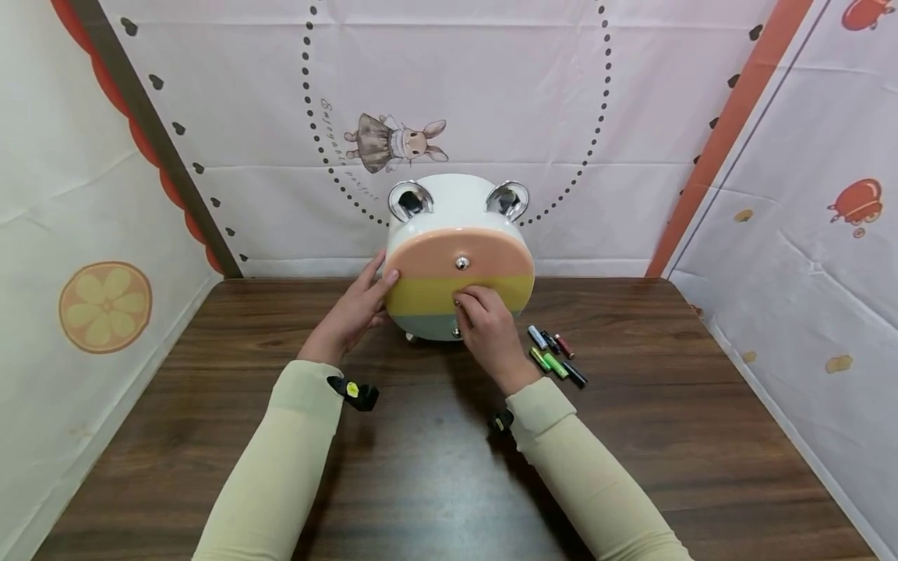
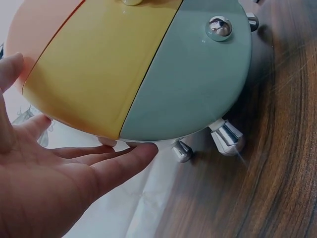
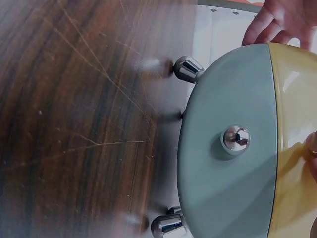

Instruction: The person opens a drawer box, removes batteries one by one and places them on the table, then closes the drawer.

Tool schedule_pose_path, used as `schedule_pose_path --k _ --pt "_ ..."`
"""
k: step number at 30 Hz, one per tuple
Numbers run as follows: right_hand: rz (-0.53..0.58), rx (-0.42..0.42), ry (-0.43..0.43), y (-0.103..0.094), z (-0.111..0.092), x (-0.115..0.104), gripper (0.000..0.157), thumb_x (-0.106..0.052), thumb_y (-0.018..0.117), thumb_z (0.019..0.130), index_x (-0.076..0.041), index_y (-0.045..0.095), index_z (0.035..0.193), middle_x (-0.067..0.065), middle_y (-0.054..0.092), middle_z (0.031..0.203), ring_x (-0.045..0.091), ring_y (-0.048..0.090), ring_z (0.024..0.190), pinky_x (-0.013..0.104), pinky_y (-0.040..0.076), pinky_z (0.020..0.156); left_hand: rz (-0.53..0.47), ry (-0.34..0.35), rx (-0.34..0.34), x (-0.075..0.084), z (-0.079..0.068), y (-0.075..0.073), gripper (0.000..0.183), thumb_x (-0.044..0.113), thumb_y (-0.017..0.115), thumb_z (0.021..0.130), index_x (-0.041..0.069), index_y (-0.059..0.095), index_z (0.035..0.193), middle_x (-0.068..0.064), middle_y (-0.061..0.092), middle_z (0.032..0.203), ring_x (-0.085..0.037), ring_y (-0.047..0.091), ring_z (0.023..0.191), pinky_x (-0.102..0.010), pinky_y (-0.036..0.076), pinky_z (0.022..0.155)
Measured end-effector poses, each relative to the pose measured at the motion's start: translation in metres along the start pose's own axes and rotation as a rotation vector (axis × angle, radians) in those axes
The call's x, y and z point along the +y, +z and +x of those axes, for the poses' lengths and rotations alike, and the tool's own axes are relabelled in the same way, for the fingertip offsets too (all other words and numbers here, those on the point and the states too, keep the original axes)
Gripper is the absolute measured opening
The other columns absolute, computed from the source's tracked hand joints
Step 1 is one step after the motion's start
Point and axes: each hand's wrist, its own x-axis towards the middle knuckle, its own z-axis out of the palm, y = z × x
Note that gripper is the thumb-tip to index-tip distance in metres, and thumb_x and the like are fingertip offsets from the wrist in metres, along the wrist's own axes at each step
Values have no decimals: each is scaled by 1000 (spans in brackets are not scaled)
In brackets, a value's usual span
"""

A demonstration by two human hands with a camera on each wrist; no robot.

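Pinched narrowly between thumb and fingers, the right hand (image 1: 489, 333) held the small, mostly hidden metal knob (image 1: 457, 303) of the yellow middle panel (image 1: 421, 297); the left hand (image 1: 356, 312), fingers extended, braced the side of the glossy white oval cabinet (image 1: 459, 204), fitted with chrome ear-shaped cups (image 1: 507, 201) and chrome feet (image 2: 229, 140). It stood upright near the far edge of the dark wood-grain table (image 1: 421, 475). Its front faced the table's near side, the oval's long axis running left to right. The cabinet appeared rigid, smooth, slippery and moderately light; knob and sidewalls were judged the best holds. Six small cylindrical batteries (image 1: 555, 365) lay on the table's right half.
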Motion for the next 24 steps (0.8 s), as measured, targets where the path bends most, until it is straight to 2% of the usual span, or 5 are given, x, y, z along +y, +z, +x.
schedule_pose_path --k 4,10,14,20,24 --pt "9 3 22 2 -1 1 16 -8 61 83 -6 67 97 6 61 99 21 56 96 31 46 86 2 7 -1 0 -1 0 72 58 46 85 45 6 143 -9 14 153 -36 31 133 -56 38 95" --pt "53 9 71 4 -7 2 18 -9 61 83 -8 67 100 5 61 102 18 56 97 30 48 84 64 21 45 -17 13 -4 74 57 55 79 54 10 137 -13 38 141 -30 51 116 -43 48 84" --pt "97 -6 134 3 -12 0 24 -10 62 83 -10 66 107 4 59 107 16 57 98 29 49 81 85 40 52 -23 17 -5 75 54 57 79 55 9 136 -14 46 135 -26 55 108 -39 49 79" --pt "197 14 237 5 -21 -4 30 -9 64 81 -10 64 111 5 58 110 15 61 90 25 51 77 71 31 26 -14 8 -2 75 43 57 85 49 7 140 -16 44 136 -28 54 110 -39 49 79" --pt "257 63 331 7 -27 -4 23 -11 67 79 -10 66 102 3 61 100 13 63 83 22 51 75 85 28 25 -6 0 0 75 38 56 87 46 6 142 -17 43 137 -29 53 112 -39 49 80"
